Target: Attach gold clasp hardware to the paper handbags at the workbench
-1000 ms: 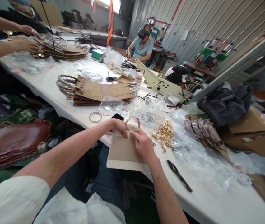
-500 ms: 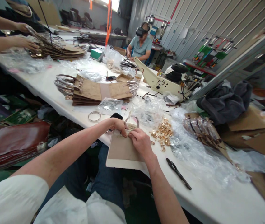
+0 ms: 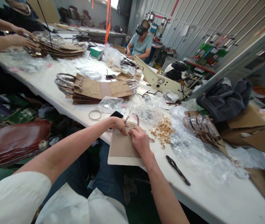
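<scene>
A flat tan bag panel (image 3: 123, 147) with a pale lower border overhangs the table's front edge. My left hand (image 3: 120, 125) is closed on its upper left edge, thumb on top. Close beside it, my right hand (image 3: 139, 138) pinches the same upper edge, its fingertips bent inward. Whatever small part lies between the fingertips is hidden. A looped bag handle (image 3: 133, 117) rises just beyond both hands. To the right lie a heap of small gold metal fittings (image 3: 164, 130) and dark-handled pliers (image 3: 178, 169). A black phone (image 3: 116, 114) lies behind my left hand.
Stacked tan bag panels with wrapped handles (image 3: 91, 88) lie ahead. A roll of tape (image 3: 95, 114) sits near the edge. Crumpled plastic (image 3: 202, 155) covers the right side. A cream machine (image 3: 162, 81) stands farther back. A co-worker's hands (image 3: 24, 39) touch another stack; another person (image 3: 140, 42) sits opposite.
Both hands keep their hold on the panel with very slight finger movement. The view has shifted a little. At the far left, the co-worker's hands have shifted slightly at their stack.
</scene>
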The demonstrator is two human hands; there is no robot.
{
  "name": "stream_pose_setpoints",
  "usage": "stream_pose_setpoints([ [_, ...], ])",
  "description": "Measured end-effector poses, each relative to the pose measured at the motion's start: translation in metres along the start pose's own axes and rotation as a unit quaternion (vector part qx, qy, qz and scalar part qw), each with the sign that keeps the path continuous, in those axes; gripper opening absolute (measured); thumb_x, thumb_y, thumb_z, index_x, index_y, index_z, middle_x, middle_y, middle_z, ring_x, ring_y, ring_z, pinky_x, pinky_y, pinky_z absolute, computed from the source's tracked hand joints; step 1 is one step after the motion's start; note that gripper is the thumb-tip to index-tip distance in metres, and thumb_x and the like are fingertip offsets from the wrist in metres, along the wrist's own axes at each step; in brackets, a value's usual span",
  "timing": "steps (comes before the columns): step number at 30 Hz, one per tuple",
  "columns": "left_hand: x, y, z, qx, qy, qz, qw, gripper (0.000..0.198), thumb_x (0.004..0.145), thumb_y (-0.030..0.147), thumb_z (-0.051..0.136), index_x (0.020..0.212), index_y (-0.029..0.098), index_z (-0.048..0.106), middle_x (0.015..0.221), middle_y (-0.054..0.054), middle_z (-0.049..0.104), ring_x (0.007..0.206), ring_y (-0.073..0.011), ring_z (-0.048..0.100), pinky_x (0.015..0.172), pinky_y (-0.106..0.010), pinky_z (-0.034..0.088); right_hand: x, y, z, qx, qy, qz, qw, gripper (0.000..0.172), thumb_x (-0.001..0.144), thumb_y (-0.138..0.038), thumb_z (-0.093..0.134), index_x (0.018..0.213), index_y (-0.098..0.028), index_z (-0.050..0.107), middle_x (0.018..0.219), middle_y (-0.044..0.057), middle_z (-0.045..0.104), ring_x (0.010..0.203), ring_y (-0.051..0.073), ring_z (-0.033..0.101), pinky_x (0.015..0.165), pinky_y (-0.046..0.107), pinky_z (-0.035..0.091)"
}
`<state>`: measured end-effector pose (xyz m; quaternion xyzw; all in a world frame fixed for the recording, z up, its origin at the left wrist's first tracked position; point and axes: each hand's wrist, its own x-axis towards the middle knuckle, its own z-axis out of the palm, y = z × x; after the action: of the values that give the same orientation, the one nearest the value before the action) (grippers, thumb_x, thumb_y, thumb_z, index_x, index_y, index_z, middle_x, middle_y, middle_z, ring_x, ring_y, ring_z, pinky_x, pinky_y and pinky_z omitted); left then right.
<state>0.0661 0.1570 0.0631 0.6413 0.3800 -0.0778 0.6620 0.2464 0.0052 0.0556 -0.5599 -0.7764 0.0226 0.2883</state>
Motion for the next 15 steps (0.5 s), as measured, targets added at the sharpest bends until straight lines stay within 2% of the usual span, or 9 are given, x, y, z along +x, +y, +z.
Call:
stream_pose_setpoints([
  [4, 0.0, 0.0, 0.0, -0.001, 0.0, -0.011, 1.0, 0.056, 0.045, 0.028, 0.1, 0.096, 0.018, 0.079, 0.085, -0.003, 0.078, 0.083, -0.0245, 0.074, 0.067, -0.028, 0.059, 0.0, 0.007, -0.014, 0.069, -0.033, -0.012, 0.997, 0.023, 0.112, -0.024, 0.054, 0.106, -0.023, 0.077, 0.11, 0.009, 0.071, 0.103, 0.024, 0.068, 0.092, 0.037, 0.056],
  [8, 0.001, 0.0, 0.0, -0.001, 0.008, -0.023, 1.0, 0.058, 0.043, 0.028, 0.101, 0.096, 0.019, 0.078, 0.086, -0.003, 0.079, 0.083, -0.0258, 0.075, 0.064, -0.028, 0.059, 0.0, 0.014, -0.023, 0.075, -0.06, -0.027, 0.995, 0.026, 0.112, -0.022, 0.052, 0.104, -0.023, 0.077, 0.109, 0.008, 0.071, 0.102, 0.024, 0.068, 0.092, 0.037, 0.057],
  [15, 0.002, 0.0, 0.001, 0.003, 0.016, -0.023, 1.0, 0.056, 0.044, 0.028, 0.101, 0.095, 0.02, 0.08, 0.091, -0.005, 0.08, 0.09, -0.0272, 0.077, 0.067, -0.027, 0.06, -0.003, 0.015, -0.015, 0.042, -0.036, -0.035, 0.998, 0.025, 0.114, -0.026, 0.053, 0.102, -0.022, 0.075, 0.107, 0.009, 0.07, 0.101, 0.025, 0.067, 0.091, 0.038, 0.057],
])
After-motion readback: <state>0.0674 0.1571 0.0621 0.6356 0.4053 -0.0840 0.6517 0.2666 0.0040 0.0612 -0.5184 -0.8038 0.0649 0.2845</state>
